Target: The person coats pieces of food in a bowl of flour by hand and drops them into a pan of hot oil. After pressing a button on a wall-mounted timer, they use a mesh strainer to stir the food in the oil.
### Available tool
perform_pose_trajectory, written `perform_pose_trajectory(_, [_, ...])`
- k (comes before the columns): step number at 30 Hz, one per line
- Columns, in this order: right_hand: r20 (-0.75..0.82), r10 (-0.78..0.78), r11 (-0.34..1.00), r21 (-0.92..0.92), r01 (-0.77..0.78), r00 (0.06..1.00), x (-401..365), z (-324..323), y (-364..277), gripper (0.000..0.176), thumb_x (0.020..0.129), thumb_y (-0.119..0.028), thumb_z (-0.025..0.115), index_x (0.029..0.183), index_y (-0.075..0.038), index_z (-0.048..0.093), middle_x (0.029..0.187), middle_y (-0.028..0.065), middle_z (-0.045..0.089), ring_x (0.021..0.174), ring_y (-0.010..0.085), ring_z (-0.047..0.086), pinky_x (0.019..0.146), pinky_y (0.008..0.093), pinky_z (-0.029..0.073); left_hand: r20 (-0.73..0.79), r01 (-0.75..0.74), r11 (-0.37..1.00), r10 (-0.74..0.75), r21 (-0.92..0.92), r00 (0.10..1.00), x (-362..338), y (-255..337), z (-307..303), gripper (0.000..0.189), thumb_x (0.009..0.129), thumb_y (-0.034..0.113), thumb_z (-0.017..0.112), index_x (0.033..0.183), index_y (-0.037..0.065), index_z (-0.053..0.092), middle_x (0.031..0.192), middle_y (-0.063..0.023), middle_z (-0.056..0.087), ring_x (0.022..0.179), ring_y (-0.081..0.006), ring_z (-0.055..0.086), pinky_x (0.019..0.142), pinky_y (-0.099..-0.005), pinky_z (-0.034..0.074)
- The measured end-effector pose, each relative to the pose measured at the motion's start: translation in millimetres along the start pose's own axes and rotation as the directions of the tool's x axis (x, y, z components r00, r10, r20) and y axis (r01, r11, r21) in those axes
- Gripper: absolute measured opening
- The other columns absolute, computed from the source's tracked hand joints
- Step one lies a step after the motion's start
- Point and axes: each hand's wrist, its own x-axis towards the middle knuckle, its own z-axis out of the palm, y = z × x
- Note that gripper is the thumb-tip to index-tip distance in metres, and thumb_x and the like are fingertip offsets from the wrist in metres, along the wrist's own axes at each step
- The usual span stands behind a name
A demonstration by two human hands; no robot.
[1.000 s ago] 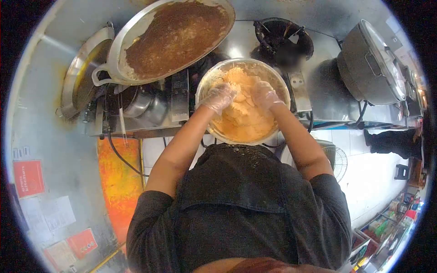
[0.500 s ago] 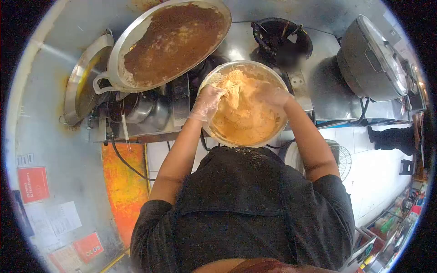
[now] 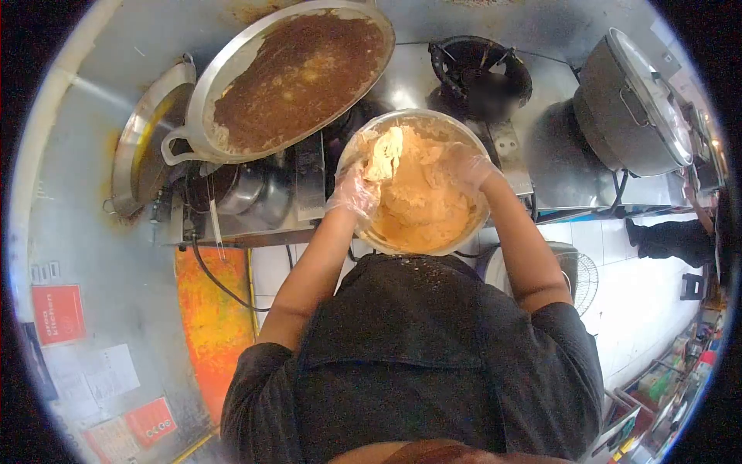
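A round metal bowl point(image 3: 354, 133) of orange-tan flour coating point(image 3: 425, 213) is in front of my body. My left hand point(image 3: 355, 190), in a clear plastic glove, is at the bowl's left side, closed on the lower end of a pale, flour-coated piece point(image 3: 386, 153). What food lies under the coating I cannot make out. My right hand point(image 3: 467, 165), also gloved, reaches over the right rim into the flour. Its fingers are blurred and dusted the same colour as the flour, so their pose does not show.
A large wide pan point(image 3: 301, 77) of brown, foamy liquid sits at the upper left, beside another shallow pan point(image 3: 127, 155). Behind the bowl is a black gas burner point(image 3: 483, 69). A tall lidded pot point(image 3: 626, 108) stands right. At far right, another person's dark-clothed leg point(image 3: 676, 240) shows.
The pale piece stands higher and more upright in my left hand, which has shifted slightly down. My right hand, strongly smeared by motion before, is now less blurred at the bowl's right side.
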Motion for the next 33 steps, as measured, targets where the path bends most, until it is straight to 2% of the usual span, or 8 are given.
perform_pose_trajectory(8, [-0.277, 0.348, 0.924, 0.266, -0.277, 0.896, 26.0, -0.8, -48.4, 0.034, 0.089, -0.032, 0.052, 0.096, -0.002, 0.067, 0.101, 0.0215, 0.065, 0.097, 0.0368, 0.061, 0.089, 0.0437, 0.046, -0.109, -0.180, 0.541, 0.459, 0.821, 0.882, -25.1, -17.0, 61.6, 0.021, 0.095, 0.025, 0.056, 0.097, 0.005, 0.062, 0.071, -0.0006, 0.057, 0.054, -0.0132, 0.050, 0.048, -0.0300, 0.042])
perform_pose_trajectory(16, [-0.147, 0.090, 0.996, 0.041, -0.085, 0.985, -11.7, -10.6, -46.7, 0.033, 0.091, -0.014, 0.048, 0.119, -0.002, 0.058, 0.120, 0.0161, 0.059, 0.108, 0.0307, 0.058, 0.091, 0.0400, 0.047, -0.309, 0.148, 0.970, -0.083, 0.195, 0.947, -40.5, 0.9, 73.9, 0.026, 0.094, 0.019, 0.053, 0.119, 0.011, 0.057, 0.103, -0.0027, 0.060, 0.084, -0.0179, 0.059, 0.070, -0.0294, 0.048])
perform_pose_trajectory(19, [-0.171, 0.011, 0.997, 0.078, 0.003, 0.985, 22.3, 69.4, 32.4, 0.032, 0.090, -0.006, 0.049, 0.121, -0.002, 0.057, 0.120, 0.0109, 0.059, 0.106, 0.0248, 0.058, 0.089, 0.0350, 0.049, 0.104, -0.149, 0.075, 0.418, 0.986, 0.902, -37.4, 3.6, 78.4, 0.045, 0.088, 0.024, 0.061, 0.127, 0.004, 0.053, 0.111, -0.0066, 0.060, 0.101, -0.0182, 0.056, 0.091, -0.0295, 0.046])
perform_pose_trajectory(21, [-0.146, -0.109, 0.982, -0.169, 0.084, 0.983, 27.5, 66.2, 34.3, 0.030, 0.090, -0.005, 0.051, 0.120, -0.002, 0.058, 0.118, 0.0086, 0.059, 0.105, 0.0218, 0.058, 0.088, 0.0319, 0.050, -0.017, -0.073, 0.400, 0.217, 0.914, 0.976, -27.7, 11.8, 77.3, 0.051, 0.089, 0.031, 0.061, 0.132, 0.006, 0.049, 0.108, -0.0055, 0.060, 0.098, -0.0155, 0.056, 0.086, -0.0277, 0.048])
perform_pose_trajectory(24, [-0.384, 0.154, 0.871, 0.488, 0.058, 0.910, 13.5, 35.0, -15.6, 0.028, 0.093, -0.008, 0.051, 0.119, -0.001, 0.058, 0.112, 0.0065, 0.061, 0.100, 0.0175, 0.059, 0.085, 0.0280, 0.050, -0.210, 0.226, 0.838, -0.136, 0.497, 0.968, -37.0, 14.9, 80.7, 0.048, 0.095, 0.030, 0.054, 0.134, 0.005, 0.046, 0.101, -0.0038, 0.059, 0.090, -0.0125, 0.056, 0.080, -0.0256, 0.050])
perform_pose_trajectory(27, [-0.044, 0.425, 0.132, 0.991, -0.014, 0.904, -9.3, -11.1, -61.5, 0.029, 0.093, -0.013, 0.052, 0.119, 0.000, 0.057, 0.108, 0.0083, 0.062, 0.098, 0.0175, 0.059, 0.083, 0.0285, 0.051, -0.195, 0.167, 0.966, -0.129, 0.195, 0.972, -39.7, 7.3, 80.7, 0.039, 0.096, 0.028, 0.052, 0.128, 0.005, 0.052, 0.096, -0.0019, 0.059, 0.083, -0.0118, 0.057, 0.076, -0.0249, 0.050])
perform_pose_trajectory(31, [-0.312, 0.245, 0.960, 0.209, -0.185, 0.918, -19.8, -14.7, -47.5, 0.035, 0.094, -0.023, 0.052, 0.118, 0.002, 0.057, 0.112, 0.0161, 0.062, 0.101, 0.0268, 0.060, 0.088, 0.0346, 0.048, -0.008, 0.094, 0.995, -0.094, 0.016, 0.996, -48.3, 23.4, 84.6, 0.032, 0.094, 0.033, 0.056, 0.116, 0.009, 0.057, 0.101, -0.0033, 0.062, 0.086, -0.0147, 0.061, 0.079, -0.0261, 0.050])
perform_pose_trajectory(33, [-0.305, 0.132, 0.926, -0.301, -0.227, 0.943, -24.0, -31.8, -59.7, 0.037, 0.094, -0.026, 0.051, 0.118, 0.002, 0.057, 0.113, 0.0190, 0.062, 0.102, 0.0308, 0.060, 0.090, 0.0369, 0.047, -0.125, 0.151, 0.938, -0.117, 0.311, 0.985, -41.2, 22.4, 89.1, 0.031, 0.095, 0.030, 0.055, 0.117, 0.008, 0.057, 0.103, -0.0058, 0.062, 0.092, -0.0154, 0.060, 0.083, -0.0294, 0.049])
